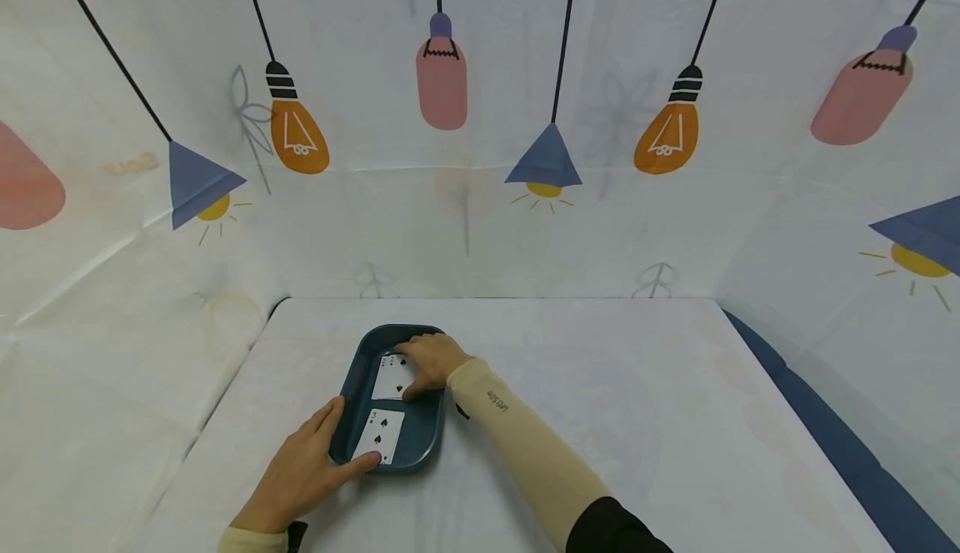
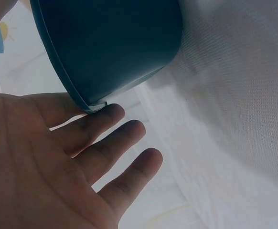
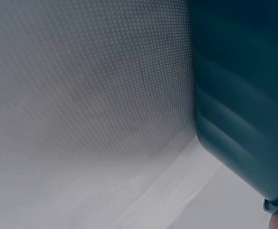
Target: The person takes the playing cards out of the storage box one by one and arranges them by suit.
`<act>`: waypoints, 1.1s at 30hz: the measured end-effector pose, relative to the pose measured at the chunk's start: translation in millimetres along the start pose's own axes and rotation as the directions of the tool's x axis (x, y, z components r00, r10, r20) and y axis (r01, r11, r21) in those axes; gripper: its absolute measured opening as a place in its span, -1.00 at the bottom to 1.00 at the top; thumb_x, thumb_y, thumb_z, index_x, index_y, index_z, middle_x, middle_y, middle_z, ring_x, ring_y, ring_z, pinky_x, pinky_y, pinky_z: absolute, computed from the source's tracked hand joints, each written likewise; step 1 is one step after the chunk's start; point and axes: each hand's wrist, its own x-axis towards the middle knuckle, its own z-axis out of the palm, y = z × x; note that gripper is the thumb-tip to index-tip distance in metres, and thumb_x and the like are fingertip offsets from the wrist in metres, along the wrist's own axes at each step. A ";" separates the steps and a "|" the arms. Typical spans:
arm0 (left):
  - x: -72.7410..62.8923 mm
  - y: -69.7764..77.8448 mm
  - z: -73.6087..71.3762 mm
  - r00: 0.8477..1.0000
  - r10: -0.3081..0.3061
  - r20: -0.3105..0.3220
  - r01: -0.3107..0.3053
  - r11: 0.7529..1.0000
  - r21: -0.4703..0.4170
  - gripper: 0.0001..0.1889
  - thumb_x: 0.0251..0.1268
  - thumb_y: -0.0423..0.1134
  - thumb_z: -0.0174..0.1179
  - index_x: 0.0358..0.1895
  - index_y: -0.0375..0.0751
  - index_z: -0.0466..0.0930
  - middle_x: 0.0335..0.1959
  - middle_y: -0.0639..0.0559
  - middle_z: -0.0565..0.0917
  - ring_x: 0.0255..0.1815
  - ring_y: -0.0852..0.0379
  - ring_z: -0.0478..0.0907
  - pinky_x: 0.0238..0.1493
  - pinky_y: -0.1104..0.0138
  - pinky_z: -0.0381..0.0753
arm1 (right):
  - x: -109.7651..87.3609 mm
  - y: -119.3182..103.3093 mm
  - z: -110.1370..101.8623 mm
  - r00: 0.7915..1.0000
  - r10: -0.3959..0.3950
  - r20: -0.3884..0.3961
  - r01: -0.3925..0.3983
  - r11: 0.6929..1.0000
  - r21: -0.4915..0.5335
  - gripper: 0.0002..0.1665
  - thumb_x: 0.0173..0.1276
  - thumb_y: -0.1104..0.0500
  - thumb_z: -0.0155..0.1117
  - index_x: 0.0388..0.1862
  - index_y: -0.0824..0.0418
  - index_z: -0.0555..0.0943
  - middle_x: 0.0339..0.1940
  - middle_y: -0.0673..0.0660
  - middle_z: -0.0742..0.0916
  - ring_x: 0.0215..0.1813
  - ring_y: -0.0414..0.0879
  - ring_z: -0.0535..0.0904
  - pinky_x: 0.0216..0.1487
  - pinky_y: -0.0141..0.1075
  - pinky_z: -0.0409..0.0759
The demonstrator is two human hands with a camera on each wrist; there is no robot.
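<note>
A dark teal tray [image 1: 423,445] holds two playing cards, one behind the other. The nearer is a three of spades [image 1: 385,425]; the farther spade card [image 1: 388,382] is partly covered by my right hand [image 1: 435,360]. That hand reaches over the tray's right rim, with thumb and fingers curved around the farther card at its near and far edges. My left hand [image 1: 303,461] straddles the near left rim. Its thumb lies over the nearer card's lower edge, while the fingers [image 2: 108,152] extend outside the tray, fairly straight, some touching the rim.
The tray stands on a white-covered table [image 1: 600,403], left of its middle. White fabric walls [image 1: 487,228] printed with hanging lamps rise behind and at both sides. A dark blue strip [image 1: 817,428] runs along the table's right edge.
</note>
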 end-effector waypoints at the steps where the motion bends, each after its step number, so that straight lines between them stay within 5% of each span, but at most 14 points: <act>1: 0.1 0.2 -0.1 1.000 -0.002 0.003 0.002 1.000 0.001 0.23 0.09 0.54 0.21 0.53 -0.49 0.15 0.46 -0.45 0.30 0.37 -0.41 0.37 0.28 -0.24 0.40 | -0.1 0.1 -0.2 1.000 -0.003 -0.002 0.003 1.000 -0.004 0.05 0.03 -0.42 0.53 0.49 -0.09 0.44 0.30 -0.06 0.62 0.30 -0.15 0.52 0.39 -0.23 0.40; 33: 1.6 3.8 -0.7 0.999 -0.028 0.028 0.028 1.000 0.008 0.27 0.06 0.57 0.20 0.53 -0.50 0.13 0.47 -0.47 0.28 0.38 -0.43 0.36 0.28 -0.26 0.40 | -2.8 1.4 -1.4 0.998 -0.003 -0.058 0.006 0.998 0.069 0.09 0.06 -0.43 0.49 0.51 -0.03 0.41 0.29 0.01 0.53 0.26 -0.14 0.43 0.30 -0.27 0.47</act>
